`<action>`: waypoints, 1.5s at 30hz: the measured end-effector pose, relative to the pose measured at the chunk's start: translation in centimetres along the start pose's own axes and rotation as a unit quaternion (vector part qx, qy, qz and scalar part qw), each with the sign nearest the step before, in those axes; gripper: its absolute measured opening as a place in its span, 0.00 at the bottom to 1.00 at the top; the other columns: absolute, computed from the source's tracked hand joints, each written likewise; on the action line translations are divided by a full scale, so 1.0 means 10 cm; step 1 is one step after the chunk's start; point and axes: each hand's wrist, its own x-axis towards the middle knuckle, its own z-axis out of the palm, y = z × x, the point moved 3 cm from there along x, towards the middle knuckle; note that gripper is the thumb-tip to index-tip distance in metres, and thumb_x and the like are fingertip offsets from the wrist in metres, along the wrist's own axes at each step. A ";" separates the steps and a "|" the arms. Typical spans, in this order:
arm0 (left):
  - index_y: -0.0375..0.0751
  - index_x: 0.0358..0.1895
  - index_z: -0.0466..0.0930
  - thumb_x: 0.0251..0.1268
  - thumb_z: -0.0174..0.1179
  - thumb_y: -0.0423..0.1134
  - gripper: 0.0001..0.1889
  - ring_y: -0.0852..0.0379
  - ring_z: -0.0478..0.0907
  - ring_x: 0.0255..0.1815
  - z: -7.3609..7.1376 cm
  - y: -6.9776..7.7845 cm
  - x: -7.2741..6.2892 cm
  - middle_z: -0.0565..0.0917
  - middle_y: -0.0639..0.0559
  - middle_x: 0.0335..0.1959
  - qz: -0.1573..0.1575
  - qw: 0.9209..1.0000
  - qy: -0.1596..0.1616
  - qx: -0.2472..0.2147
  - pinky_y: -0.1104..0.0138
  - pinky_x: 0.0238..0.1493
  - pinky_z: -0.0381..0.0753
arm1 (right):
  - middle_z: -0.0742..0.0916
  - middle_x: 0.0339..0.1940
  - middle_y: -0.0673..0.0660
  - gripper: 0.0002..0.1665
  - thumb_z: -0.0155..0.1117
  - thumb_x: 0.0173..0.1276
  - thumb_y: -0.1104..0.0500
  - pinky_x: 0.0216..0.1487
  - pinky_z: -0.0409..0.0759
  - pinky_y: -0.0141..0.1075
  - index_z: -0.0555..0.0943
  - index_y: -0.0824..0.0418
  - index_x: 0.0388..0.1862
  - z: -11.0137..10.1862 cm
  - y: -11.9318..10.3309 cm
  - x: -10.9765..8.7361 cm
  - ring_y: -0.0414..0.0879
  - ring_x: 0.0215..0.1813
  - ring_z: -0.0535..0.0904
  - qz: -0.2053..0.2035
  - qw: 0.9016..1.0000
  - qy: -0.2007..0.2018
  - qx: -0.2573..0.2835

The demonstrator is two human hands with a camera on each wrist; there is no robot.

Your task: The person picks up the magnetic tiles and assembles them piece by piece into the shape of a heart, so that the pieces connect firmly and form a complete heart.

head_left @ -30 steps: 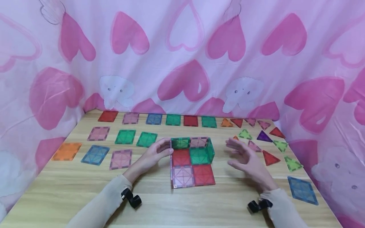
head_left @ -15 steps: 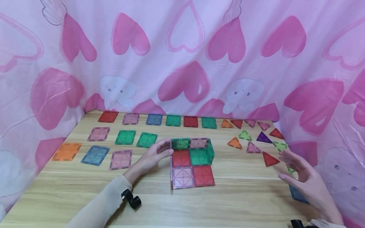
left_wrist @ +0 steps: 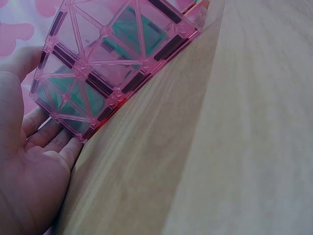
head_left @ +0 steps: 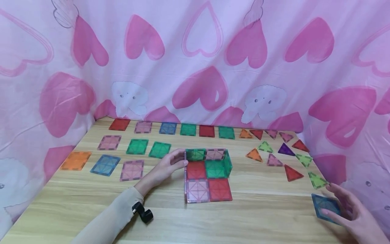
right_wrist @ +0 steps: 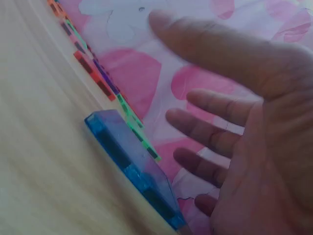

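A box-like build of see-through magnetic tiles (head_left: pixel 220 189) stands mid-table, with red, green and pink squares as its floor. Upright tiles line its back, left side and far right. My left hand (head_left: pixel 167 166) holds the back left corner, thumb at the top edge, some fingertips hidden behind. In the left wrist view, the pink side wall (left_wrist: pixel 105 49) rises beside that hand's fingers (left_wrist: pixel 46 132). At the right table edge my right hand (head_left: pixel 354 211) hovers by a blue square tile (head_left: pixel 325 205), thumb spread from the fingers. In the right wrist view, the blue tile (right_wrist: pixel 132 166) lies apart from the fingers.
Flat square tiles in several colours lie in rows at the left and back, among them an orange tile (head_left: pixel 76 160) and a blue one (head_left: pixel 105 165). Small triangles, such as a red one (head_left: pixel 293 173), lie at the right. A heart-printed curtain (head_left: pixel 199 86) surrounds the table.
My right hand has moved from beside the build, rightward and nearer, to the blue square tile at the table edge. The left hand has stayed at the build's corner.
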 end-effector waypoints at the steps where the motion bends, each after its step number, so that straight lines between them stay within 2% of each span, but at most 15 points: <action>1: 0.29 0.82 0.68 0.84 0.63 0.33 0.30 0.34 0.71 0.82 0.00 0.00 0.00 0.75 0.31 0.78 0.000 1.000 0.001 0.000 0.68 0.76 0.76 | 0.61 0.88 0.67 0.59 0.70 0.84 0.47 0.93 0.44 0.48 0.43 0.53 0.96 0.00 0.01 0.00 0.62 0.90 0.46 0.004 1.000 -0.011 -0.006; 3: 0.29 0.82 0.68 0.84 0.63 0.33 0.29 0.34 0.71 0.82 0.00 0.00 0.00 0.75 0.31 0.78 0.000 1.000 0.000 0.002 0.68 0.77 0.76 | 0.56 0.89 0.73 0.62 0.72 0.82 0.46 0.86 0.44 0.75 0.41 0.56 0.96 0.01 0.00 0.01 0.74 0.84 0.46 0.021 0.999 -0.039 -0.011; 6: 0.29 0.82 0.68 0.84 0.63 0.33 0.30 0.34 0.70 0.83 0.00 0.01 0.00 0.75 0.31 0.78 0.000 1.000 0.000 0.001 0.67 0.78 0.75 | 0.47 0.86 0.84 0.65 0.74 0.80 0.44 0.79 0.50 0.82 0.41 0.65 0.94 0.03 -0.04 0.02 0.82 0.77 0.44 0.031 0.995 -0.075 -0.052; 7: 0.29 0.82 0.68 0.84 0.63 0.33 0.30 0.34 0.70 0.83 0.00 0.01 0.00 0.74 0.31 0.78 0.000 1.000 0.000 0.001 0.66 0.78 0.75 | 0.43 0.85 0.86 0.66 0.74 0.80 0.42 0.69 0.48 0.90 0.41 0.66 0.93 0.05 -0.06 0.02 0.85 0.77 0.41 0.037 0.994 -0.084 -0.061; 8: 0.29 0.82 0.68 0.84 0.63 0.33 0.30 0.34 0.70 0.83 0.00 0.01 0.00 0.74 0.31 0.79 0.000 1.000 0.000 0.002 0.66 0.78 0.76 | 0.41 0.84 0.87 0.67 0.75 0.79 0.42 0.67 0.49 0.91 0.42 0.66 0.93 0.06 -0.08 0.02 0.86 0.76 0.38 0.035 0.993 -0.087 -0.075; 13: 0.29 0.82 0.67 0.85 0.63 0.35 0.30 0.35 0.70 0.83 -0.01 0.01 0.00 0.74 0.32 0.80 -0.004 1.000 0.000 0.006 0.62 0.80 0.74 | 0.44 0.83 0.81 0.61 0.79 0.75 0.45 0.61 0.59 0.80 0.53 0.60 0.93 0.18 -0.20 -0.02 0.81 0.75 0.38 -0.026 0.991 -0.076 -0.107; 15: 0.30 0.83 0.67 0.85 0.62 0.35 0.31 0.35 0.70 0.83 -0.01 0.00 0.00 0.74 0.32 0.80 -0.007 1.000 -0.001 0.008 0.60 0.81 0.73 | 0.52 0.82 0.75 0.59 0.84 0.70 0.49 0.69 0.63 0.60 0.61 0.55 0.92 0.24 -0.23 -0.04 0.66 0.79 0.42 -0.081 0.988 -0.054 -0.116; 17: 0.29 0.83 0.66 0.85 0.62 0.35 0.31 0.35 0.70 0.83 0.00 0.00 -0.01 0.73 0.32 0.80 -0.007 1.000 -0.001 0.010 0.58 0.81 0.73 | 0.60 0.80 0.71 0.57 0.86 0.68 0.50 0.63 0.69 0.47 0.65 0.54 0.90 0.30 -0.28 -0.04 0.61 0.77 0.51 -0.116 0.982 -0.048 -0.139; 20: 0.29 0.82 0.67 0.85 0.62 0.35 0.30 0.35 0.70 0.83 -0.01 0.00 0.00 0.74 0.32 0.79 -0.004 1.000 -0.001 0.008 0.61 0.80 0.74 | 0.68 0.76 0.69 0.57 0.86 0.67 0.46 0.51 0.74 0.31 0.67 0.54 0.89 0.37 -0.39 0.03 0.56 0.72 0.63 -0.107 0.978 -0.080 -0.161; 23: 0.30 0.82 0.67 0.85 0.63 0.34 0.30 0.36 0.70 0.83 -0.01 0.00 0.00 0.74 0.32 0.79 -0.005 1.000 0.002 0.003 0.63 0.79 0.75 | 0.71 0.75 0.71 0.59 0.83 0.69 0.42 0.47 0.83 0.35 0.63 0.56 0.90 0.42 -0.55 0.11 0.63 0.64 0.72 -0.063 0.974 -0.132 -0.173; 28: 0.29 0.83 0.66 0.85 0.62 0.35 0.31 0.35 0.70 0.83 -0.01 0.00 -0.01 0.74 0.33 0.80 -0.006 1.000 0.001 0.011 0.58 0.81 0.74 | 0.78 0.67 0.64 0.60 0.90 0.60 0.43 0.46 0.79 0.29 0.70 0.55 0.87 0.58 -0.89 0.14 0.54 0.59 0.75 -0.121 0.969 -0.122 -0.178; 33: 0.31 0.84 0.66 0.85 0.63 0.36 0.31 0.36 0.70 0.83 -0.01 0.00 -0.01 0.74 0.34 0.80 -0.011 1.000 0.002 0.011 0.53 0.82 0.72 | 0.79 0.67 0.52 0.52 0.91 0.60 0.47 0.54 0.79 0.31 0.75 0.44 0.81 0.85 -1.31 0.22 0.43 0.59 0.75 -0.211 0.959 -0.148 -0.114; 37: 0.31 0.84 0.65 0.85 0.63 0.37 0.32 0.36 0.69 0.84 0.00 -0.01 0.00 0.73 0.34 0.81 -0.010 1.000 0.001 0.009 0.52 0.83 0.71 | 0.80 0.68 0.55 0.52 0.90 0.59 0.56 0.62 0.79 0.28 0.71 0.51 0.79 1.08 -1.51 0.33 0.38 0.62 0.76 -0.273 0.944 -0.185 -0.015; 40: 0.31 0.84 0.65 0.85 0.63 0.37 0.32 0.36 0.69 0.84 0.00 -0.02 0.00 0.73 0.34 0.81 -0.012 1.000 0.001 0.010 0.51 0.83 0.71 | 0.78 0.67 0.63 0.54 0.88 0.59 0.63 0.67 0.77 0.26 0.65 0.57 0.77 1.30 -1.58 0.39 0.42 0.65 0.78 -0.272 0.932 -0.226 0.081; 45: 0.31 0.84 0.66 0.85 0.64 0.38 0.32 0.36 0.70 0.83 -0.01 -0.01 -0.01 0.73 0.35 0.81 -0.012 1.000 0.002 0.012 0.51 0.82 0.72 | 0.71 0.70 0.75 0.55 0.83 0.61 0.74 0.70 0.79 0.29 0.57 0.64 0.78 1.62 -1.70 0.45 0.52 0.68 0.76 -0.265 0.895 -0.286 0.216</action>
